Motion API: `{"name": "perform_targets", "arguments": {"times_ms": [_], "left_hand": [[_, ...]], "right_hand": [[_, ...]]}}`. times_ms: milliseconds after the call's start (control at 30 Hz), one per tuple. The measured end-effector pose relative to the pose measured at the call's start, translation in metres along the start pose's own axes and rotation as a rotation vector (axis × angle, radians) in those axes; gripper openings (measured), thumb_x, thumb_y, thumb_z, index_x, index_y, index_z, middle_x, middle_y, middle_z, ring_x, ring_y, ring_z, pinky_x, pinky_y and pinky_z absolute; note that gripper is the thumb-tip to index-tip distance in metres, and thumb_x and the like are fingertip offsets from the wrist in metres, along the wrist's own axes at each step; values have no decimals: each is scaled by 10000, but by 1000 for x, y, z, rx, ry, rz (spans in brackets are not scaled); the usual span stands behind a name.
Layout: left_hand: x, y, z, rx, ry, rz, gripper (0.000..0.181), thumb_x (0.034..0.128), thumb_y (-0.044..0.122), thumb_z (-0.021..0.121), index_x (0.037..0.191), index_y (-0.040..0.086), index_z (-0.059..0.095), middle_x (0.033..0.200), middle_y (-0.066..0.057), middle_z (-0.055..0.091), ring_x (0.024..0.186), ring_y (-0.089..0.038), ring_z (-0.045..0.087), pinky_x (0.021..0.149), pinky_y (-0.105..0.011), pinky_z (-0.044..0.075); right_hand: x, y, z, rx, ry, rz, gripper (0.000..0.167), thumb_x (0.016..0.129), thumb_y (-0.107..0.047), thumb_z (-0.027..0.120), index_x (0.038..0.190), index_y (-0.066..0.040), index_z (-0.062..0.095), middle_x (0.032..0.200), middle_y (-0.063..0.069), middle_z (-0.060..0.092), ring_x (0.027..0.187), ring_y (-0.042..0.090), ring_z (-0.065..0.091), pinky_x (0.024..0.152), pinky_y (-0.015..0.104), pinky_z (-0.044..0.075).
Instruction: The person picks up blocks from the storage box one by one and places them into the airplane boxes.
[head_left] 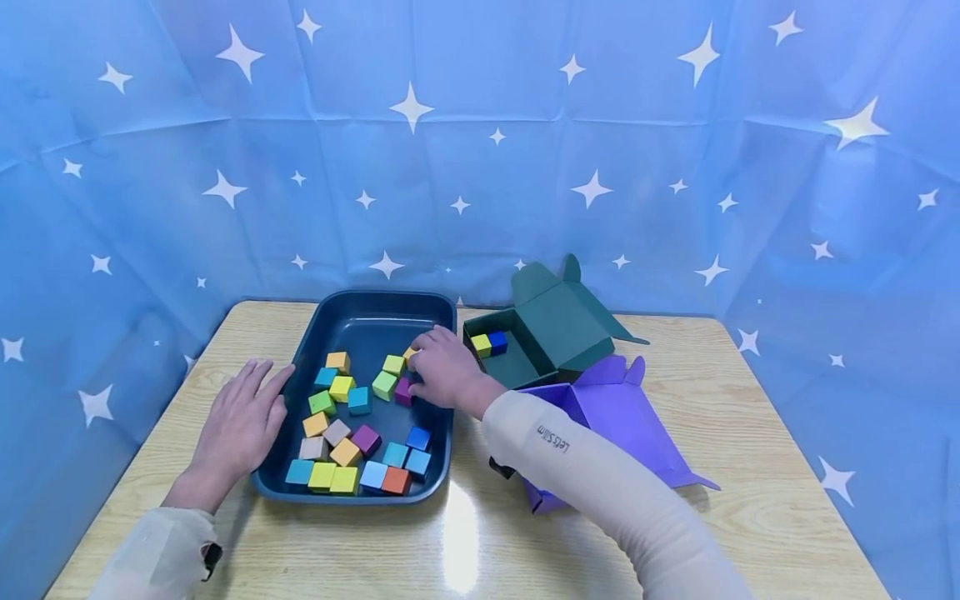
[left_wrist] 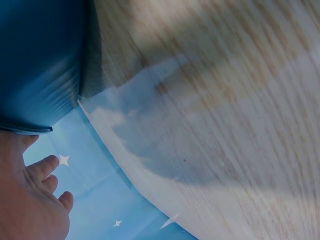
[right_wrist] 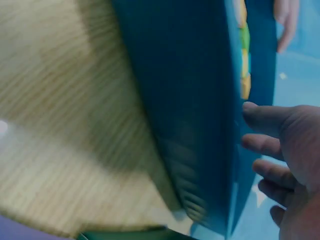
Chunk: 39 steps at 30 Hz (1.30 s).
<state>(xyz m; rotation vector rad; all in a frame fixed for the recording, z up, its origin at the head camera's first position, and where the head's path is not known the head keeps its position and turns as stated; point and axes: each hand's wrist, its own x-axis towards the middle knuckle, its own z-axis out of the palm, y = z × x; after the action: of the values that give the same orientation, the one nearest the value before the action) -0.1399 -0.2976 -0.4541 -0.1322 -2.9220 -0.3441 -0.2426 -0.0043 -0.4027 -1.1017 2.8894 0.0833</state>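
Note:
A dark blue tray (head_left: 375, 310) holds many coloured cubes, among them a magenta cube (head_left: 367, 439), a teal cube (head_left: 359, 401) and an orange-red cube (head_left: 396, 480). My left hand (head_left: 243, 417) lies at the tray's left rim, fingers extended; in the left wrist view its thumb side meets the tray edge. Over the tray's right side is my right hand (head_left: 447, 367), fingers spread and slightly bent, near a purple cube (head_left: 403, 392) and a partly covered orange cube (head_left: 409, 353). In the right wrist view, no cube shows between those fingers (right_wrist: 267, 172).
Right of the tray stands an open dark green box (head_left: 534, 337) with a yellow cube (head_left: 482, 345) and a blue cube (head_left: 497, 342) inside. An open purple box (head_left: 630, 425) sits in front of it, partly behind my right forearm. A starry blue cloth (head_left: 480, 167) surrounds the wooden table (head_left: 337, 550).

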Motion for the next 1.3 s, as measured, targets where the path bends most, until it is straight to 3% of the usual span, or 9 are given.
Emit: {"name": "perform_targets", "arguments": {"times_ms": [200,533,867,1100,1300], "left_hand": [[1,-1,0,1,3,-2,469,1037,254,342,1483,115,376,1533,-259,316,1466,-438,178,1131,-673,205],[1,0,0,-2,9,12,465,1038,255,338,1480,118,383,1529,-261,323,1467,-436,182,1136,-667,208],[2,1,1,-1,0,-1,466,1035,257,348,1478,121,389,1539,-250,315,1465,-433,188,1139,-664,206],[1,1,1,-1,5,-5,467,1038,257,340,1480,113,382,1535,-259,312,1468,-435,174,1127,-675,214],[0,1,0,-9,5,-9,469,1037,252,343,1483,112,377,1536,-260,307,1469,-438,168,1133,-678,198]], "right_hand": [[3,-8,12,-61,-36,8,381,901,-528,618,1067,-204,733,1358,-15,571,1330,172,443,1250,407,190],[7,-11,26,-69,-31,19,454,907,-539,603,1190,-195,692,1340,-17,565,1324,169,449,1257,406,167],[10,-14,33,-67,-15,17,405,907,-498,628,1156,-187,700,1316,-27,577,1284,170,456,1250,385,188],[9,-13,29,-68,-10,-5,380,898,-488,646,1134,-197,709,1332,-33,572,1308,153,453,1254,382,180],[0,-5,5,-45,28,-59,337,890,-474,662,1093,-211,720,1303,-42,600,1291,155,466,1243,382,217]]}}
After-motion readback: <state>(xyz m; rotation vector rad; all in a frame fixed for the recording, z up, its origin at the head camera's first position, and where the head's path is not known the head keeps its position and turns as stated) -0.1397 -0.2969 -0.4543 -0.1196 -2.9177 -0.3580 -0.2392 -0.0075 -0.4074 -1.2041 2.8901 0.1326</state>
